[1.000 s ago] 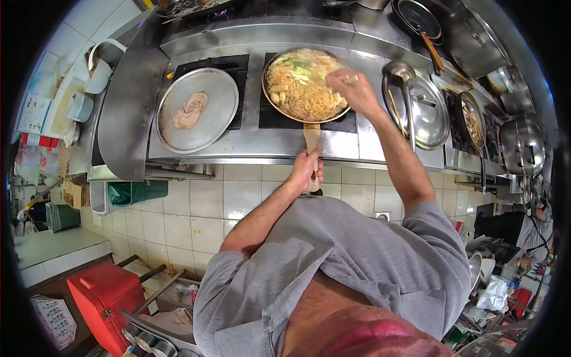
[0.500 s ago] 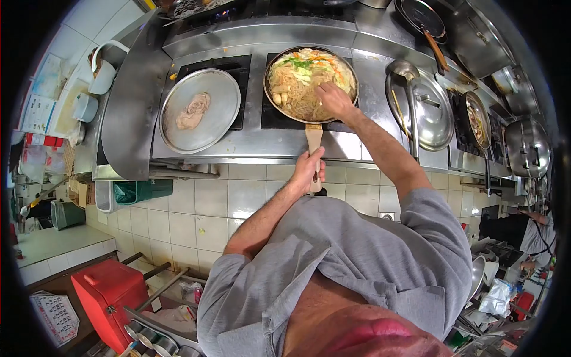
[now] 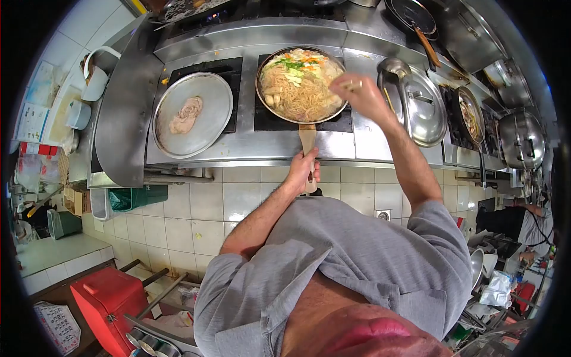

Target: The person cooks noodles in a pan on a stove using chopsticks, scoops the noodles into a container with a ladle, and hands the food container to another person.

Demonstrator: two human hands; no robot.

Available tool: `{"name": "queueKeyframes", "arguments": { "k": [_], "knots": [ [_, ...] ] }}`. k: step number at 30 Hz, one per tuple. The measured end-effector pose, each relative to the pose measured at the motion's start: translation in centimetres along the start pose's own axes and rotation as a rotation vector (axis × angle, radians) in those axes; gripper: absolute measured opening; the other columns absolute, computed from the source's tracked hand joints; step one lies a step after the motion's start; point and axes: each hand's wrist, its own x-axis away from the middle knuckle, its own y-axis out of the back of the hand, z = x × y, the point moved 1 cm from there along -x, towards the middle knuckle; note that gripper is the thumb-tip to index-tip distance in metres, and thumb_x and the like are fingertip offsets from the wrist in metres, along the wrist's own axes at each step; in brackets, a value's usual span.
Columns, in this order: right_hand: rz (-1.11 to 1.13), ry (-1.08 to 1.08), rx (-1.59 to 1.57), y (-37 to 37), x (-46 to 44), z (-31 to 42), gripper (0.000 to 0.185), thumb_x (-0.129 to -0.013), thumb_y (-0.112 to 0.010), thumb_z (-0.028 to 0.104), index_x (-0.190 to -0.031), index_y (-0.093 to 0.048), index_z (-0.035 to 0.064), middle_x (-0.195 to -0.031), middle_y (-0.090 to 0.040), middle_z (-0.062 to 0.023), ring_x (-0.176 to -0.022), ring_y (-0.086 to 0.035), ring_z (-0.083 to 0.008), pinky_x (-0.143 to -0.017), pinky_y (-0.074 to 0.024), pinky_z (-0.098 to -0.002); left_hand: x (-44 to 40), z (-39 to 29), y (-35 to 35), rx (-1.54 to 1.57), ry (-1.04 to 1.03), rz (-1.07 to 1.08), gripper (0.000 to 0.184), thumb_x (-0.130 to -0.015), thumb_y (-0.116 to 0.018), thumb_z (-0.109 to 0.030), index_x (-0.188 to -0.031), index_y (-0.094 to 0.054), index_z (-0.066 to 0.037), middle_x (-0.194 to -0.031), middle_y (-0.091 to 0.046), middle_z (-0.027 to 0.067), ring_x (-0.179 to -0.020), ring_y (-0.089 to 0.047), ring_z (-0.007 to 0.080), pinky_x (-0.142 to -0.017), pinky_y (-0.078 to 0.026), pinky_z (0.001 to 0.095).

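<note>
A frying pan [image 3: 262, 101] full of noodles [image 3: 300, 92], cabbage, carrot shreds and chopped greens [image 3: 291, 62] sits on the stove. Its pale handle [image 3: 307, 140] points toward me, and my left hand [image 3: 304, 169] is wrapped around it. Above the pan's right rim is my right hand [image 3: 361, 95], fingers closed on thin pale sticks that look like chopsticks [image 3: 351, 85]; their lower ends do not show clearly. Left of the pan, a round metal tray [image 3: 208, 122] bears a piece of pale raw meat [image 3: 187, 115].
An oval metal lid [image 3: 429, 128] and a ladle [image 3: 407, 98] lie right of the pan. Farther right sits another pan with food [image 3: 468, 116]. Pots [image 3: 521, 141] line the right side. A metal shield [image 3: 124, 113] stands at left. A person [image 3: 532, 223] is at far right.
My right hand has lifted from the noodles and moved right, over the pan's rim. My left hand still grips the handle. The view has shifted slightly.
</note>
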Motion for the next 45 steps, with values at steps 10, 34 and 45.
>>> {"name": "queueKeyframes", "arguments": {
  "k": [10, 34, 45],
  "knots": [
    [-0.007, 0.544, 0.588, -8.5, 1.7, -11.1, 0.006, -0.071, -0.056, 0.006, -0.076, -0.052, 0.0052, -0.076, -0.051, -0.0099, -0.078, -0.054, -0.028, -0.066, -0.047, -0.0378, 0.3, -0.2, -0.4, -0.016, 0.004, -0.015, 0.029, -0.088, -0.056, -0.033, -0.093, -0.044, -0.007, -0.061, -0.047, 0.0024, -0.043, -0.045, 0.0107, -0.035, -0.041, 0.0255],
    [-0.022, 0.348, 0.153, -4.2, 3.5, -2.3, 0.005, -0.079, -0.06, 0.005, -0.081, -0.062, 0.0014, -0.08, -0.062, -0.0123, -0.075, -0.061, -0.0272, -0.067, -0.0489, -0.0352, -0.2, 0.2, -0.2, 0.002, -0.01, -0.015, 0.028, -0.088, -0.057, -0.032, -0.093, -0.044, -0.008, -0.061, -0.048, 0.0019, -0.043, -0.046, 0.0104, -0.037, -0.042, 0.0259],
    [0.002, 0.497, 0.537, -10.9, -3.8, -10.4, 0.008, -0.074, -0.054, 0.006, -0.081, -0.049, 0.0046, -0.082, -0.048, -0.0107, -0.082, -0.051, -0.0288, -0.07, -0.0452, -0.0394, -0.2, 0.3, -0.3, -0.004, -0.021, -0.006, 0.03, -0.087, -0.057, -0.033, -0.095, -0.041, -0.009, -0.063, -0.048, 0.0025, -0.043, -0.046, 0.0109, -0.035, -0.041, 0.0275]
  ]
}}
